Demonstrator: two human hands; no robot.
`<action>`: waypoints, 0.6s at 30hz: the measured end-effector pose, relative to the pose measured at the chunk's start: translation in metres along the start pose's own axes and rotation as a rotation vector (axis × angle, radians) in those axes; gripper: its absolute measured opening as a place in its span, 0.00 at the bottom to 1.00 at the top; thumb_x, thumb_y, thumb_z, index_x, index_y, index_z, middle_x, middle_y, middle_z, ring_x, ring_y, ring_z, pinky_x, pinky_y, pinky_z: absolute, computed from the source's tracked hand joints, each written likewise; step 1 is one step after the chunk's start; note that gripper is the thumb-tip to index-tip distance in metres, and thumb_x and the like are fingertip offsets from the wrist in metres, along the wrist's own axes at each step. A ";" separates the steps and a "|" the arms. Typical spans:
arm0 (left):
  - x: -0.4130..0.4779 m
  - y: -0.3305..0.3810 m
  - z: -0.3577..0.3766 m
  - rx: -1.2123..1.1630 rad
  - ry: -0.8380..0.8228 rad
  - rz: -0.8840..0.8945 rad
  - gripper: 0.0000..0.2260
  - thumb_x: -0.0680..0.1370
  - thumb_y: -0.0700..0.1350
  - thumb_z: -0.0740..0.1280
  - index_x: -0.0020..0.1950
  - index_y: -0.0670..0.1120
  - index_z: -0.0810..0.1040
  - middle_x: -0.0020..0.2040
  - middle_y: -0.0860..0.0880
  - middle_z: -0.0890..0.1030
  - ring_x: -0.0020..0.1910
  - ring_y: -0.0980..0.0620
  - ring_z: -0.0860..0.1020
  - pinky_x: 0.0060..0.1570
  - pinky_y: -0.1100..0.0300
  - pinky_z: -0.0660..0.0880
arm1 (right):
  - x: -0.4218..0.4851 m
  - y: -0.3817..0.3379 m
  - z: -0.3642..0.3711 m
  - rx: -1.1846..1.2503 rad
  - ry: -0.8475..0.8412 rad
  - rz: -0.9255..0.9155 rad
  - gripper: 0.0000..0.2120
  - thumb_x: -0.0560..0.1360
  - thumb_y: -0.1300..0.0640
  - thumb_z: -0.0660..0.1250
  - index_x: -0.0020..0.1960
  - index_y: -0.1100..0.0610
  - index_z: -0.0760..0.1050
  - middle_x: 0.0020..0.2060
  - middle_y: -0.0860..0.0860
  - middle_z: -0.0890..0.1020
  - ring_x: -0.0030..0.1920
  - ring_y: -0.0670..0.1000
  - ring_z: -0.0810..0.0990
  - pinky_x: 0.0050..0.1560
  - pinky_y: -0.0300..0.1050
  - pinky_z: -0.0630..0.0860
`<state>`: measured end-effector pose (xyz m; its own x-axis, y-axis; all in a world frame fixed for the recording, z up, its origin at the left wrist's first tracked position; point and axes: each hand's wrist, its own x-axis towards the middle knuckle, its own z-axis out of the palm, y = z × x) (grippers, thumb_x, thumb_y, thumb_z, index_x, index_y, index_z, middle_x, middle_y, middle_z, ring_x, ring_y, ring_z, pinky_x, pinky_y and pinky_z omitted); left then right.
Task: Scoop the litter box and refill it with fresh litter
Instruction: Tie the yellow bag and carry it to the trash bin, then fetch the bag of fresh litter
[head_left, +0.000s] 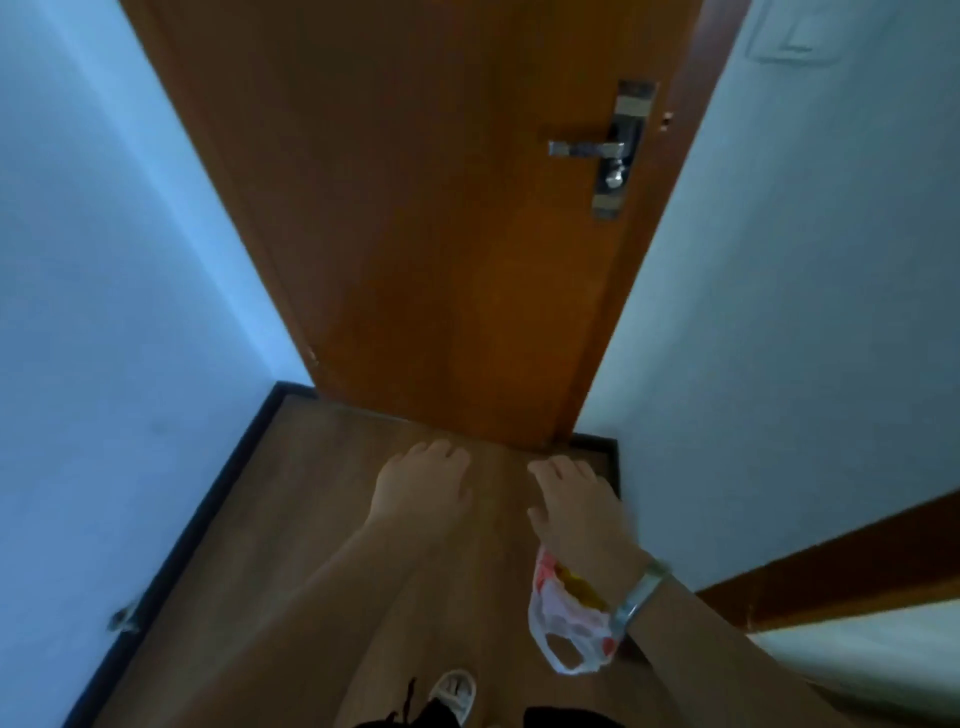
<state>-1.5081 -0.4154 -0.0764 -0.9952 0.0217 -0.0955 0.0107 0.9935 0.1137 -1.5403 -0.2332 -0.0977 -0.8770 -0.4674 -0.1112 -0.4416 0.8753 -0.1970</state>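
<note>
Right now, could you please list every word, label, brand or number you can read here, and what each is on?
No text is readable anywhere in this view.
On the plastic bag under the right hand: red and orange print, too blurred to read.
On the door, lock plate and wall switch: no markings visible.

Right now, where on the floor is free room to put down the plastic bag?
The widest bare wood floor lies left of the left hand, bordered by the black baseboard and the closed door. A narrow strip shows between the hands. It is tight by the right hand, where the plastic bag hangs near the right wall.
</note>
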 end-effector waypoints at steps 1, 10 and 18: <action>-0.012 -0.008 -0.002 0.004 0.015 -0.056 0.14 0.78 0.52 0.59 0.63 0.52 0.71 0.60 0.51 0.74 0.58 0.50 0.73 0.48 0.57 0.70 | 0.003 -0.011 0.000 -0.007 -0.008 -0.055 0.23 0.78 0.49 0.59 0.71 0.50 0.60 0.68 0.49 0.67 0.66 0.50 0.67 0.65 0.45 0.66; -0.145 -0.075 -0.029 -0.006 0.162 -0.513 0.15 0.78 0.53 0.59 0.64 0.52 0.72 0.60 0.52 0.75 0.58 0.51 0.73 0.51 0.57 0.69 | 0.005 -0.142 -0.011 -0.049 -0.020 -0.510 0.25 0.77 0.48 0.61 0.72 0.50 0.60 0.67 0.49 0.68 0.66 0.51 0.67 0.63 0.46 0.69; -0.297 -0.131 -0.061 0.059 0.270 -0.904 0.14 0.78 0.50 0.59 0.63 0.50 0.71 0.57 0.52 0.76 0.55 0.50 0.74 0.49 0.57 0.70 | -0.039 -0.301 -0.029 -0.060 0.060 -0.902 0.24 0.77 0.48 0.61 0.70 0.51 0.61 0.64 0.50 0.72 0.63 0.52 0.71 0.60 0.46 0.72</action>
<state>-1.2203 -0.5585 -0.0029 -0.6175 -0.7788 0.1106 -0.7783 0.6253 0.0574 -1.3786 -0.4751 -0.0057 -0.2013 -0.9731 0.1124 -0.9735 0.1860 -0.1332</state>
